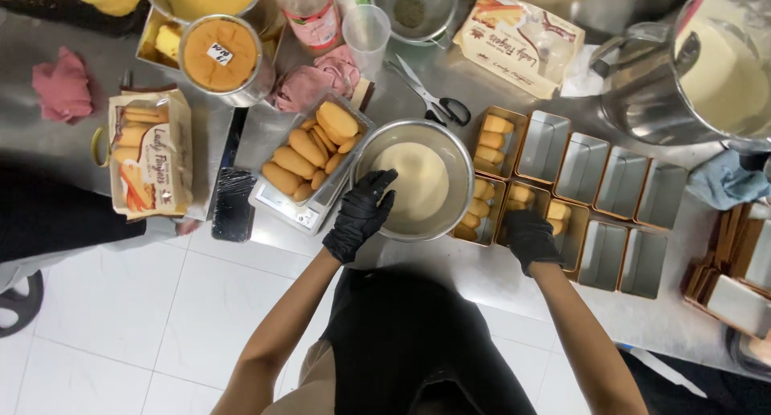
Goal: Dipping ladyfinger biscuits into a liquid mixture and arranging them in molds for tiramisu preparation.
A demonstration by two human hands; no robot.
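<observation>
A printed paper bag of oblong sponge biscuits (150, 152) is lying at the left of the steel desk (450, 270), beside a clear plastic tray of golden sponge fingers (312, 151) sitting on a flat kitchen scale (299, 210). The left hand (360, 214), in a black glove, is resting on the near rim of the round steel bowl of pale cream (415, 180), its grip loosely curled there. The right hand (530, 237), also gloved, is pressing down into a small gold-edged rectangular tin (522, 210) lined with biscuits; whether its grip is closed cannot be told. Empty matching tins (622, 182) are standing further right.
</observation>
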